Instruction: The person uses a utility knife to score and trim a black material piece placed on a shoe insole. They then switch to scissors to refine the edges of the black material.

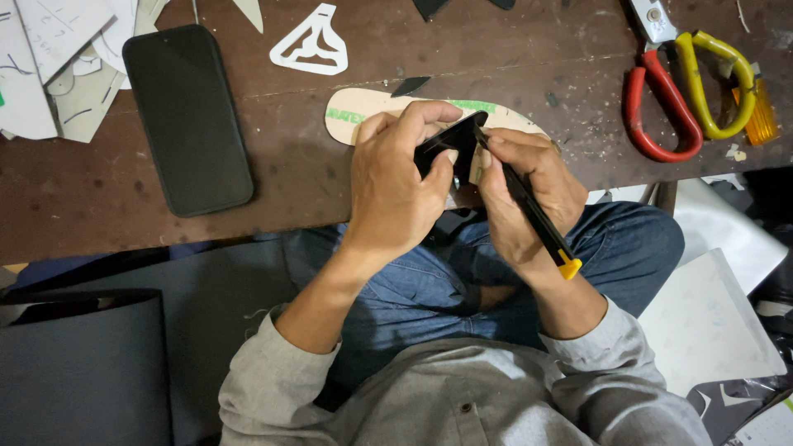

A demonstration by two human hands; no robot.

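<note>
Left hand (395, 186) pinching black piece (450, 147) steady above counter (314, 173) edge, right hand (522, 194) closed round utility knife (537, 216), blade angled to trim.

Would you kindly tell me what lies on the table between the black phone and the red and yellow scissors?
In the head view, between the phone and the scissors lies a sole-shaped card pattern, partly under both hands.
</note>
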